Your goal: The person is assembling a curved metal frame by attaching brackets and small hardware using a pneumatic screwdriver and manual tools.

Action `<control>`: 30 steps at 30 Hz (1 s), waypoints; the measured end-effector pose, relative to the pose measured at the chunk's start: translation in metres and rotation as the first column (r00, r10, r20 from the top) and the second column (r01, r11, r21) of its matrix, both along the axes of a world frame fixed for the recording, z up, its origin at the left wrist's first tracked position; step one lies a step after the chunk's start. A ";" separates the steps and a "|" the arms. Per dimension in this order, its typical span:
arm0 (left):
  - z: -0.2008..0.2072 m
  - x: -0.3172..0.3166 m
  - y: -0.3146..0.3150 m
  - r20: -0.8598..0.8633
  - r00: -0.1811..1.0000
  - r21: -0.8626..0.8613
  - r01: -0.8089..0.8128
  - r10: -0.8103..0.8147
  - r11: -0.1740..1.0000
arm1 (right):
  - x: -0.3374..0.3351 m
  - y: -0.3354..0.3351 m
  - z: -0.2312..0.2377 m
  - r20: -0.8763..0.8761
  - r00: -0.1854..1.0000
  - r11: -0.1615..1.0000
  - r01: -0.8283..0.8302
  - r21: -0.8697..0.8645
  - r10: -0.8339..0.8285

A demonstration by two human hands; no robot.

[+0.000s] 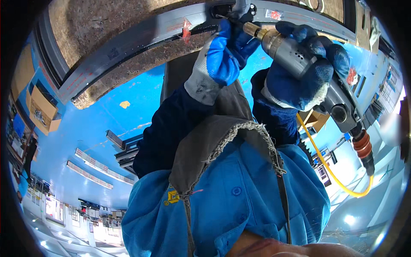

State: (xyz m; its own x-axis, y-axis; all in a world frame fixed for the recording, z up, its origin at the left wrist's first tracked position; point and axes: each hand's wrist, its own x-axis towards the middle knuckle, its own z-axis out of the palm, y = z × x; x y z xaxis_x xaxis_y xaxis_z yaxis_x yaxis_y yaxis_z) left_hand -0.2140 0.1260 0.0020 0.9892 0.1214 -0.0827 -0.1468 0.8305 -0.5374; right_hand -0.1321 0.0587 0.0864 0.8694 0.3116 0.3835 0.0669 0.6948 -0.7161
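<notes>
My right hand (306, 68), in a dark blue coated glove, is wrapped round a grey air screwdriver (284, 49) with a brass-coloured nose. The tool's nose points left, toward a black fitting (221, 11) on a grey metal frame (141, 45). My left hand (224, 58), in a blue and grey glove, reaches up to the frame's near edge beside the tool's tip. Its fingers are bent together close to the fitting; what they hold, if anything, is hidden. A thin bit shows near the fitting, partly covered by the fingers.
The frame lies on a worn brown bench top (92, 25). A yellow air hose (332, 171) loops from the tool's rear on the right. On the blue floor (85, 132) at left are long profiles (100, 165), and an open cardboard box (42, 107) stands at far left.
</notes>
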 end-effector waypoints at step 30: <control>-0.011 -0.037 0.157 0.464 0.691 -0.111 0.666 0.554 -0.738 | 0.029 0.052 0.006 0.214 0.960 0.893 -0.069 -0.445 0.181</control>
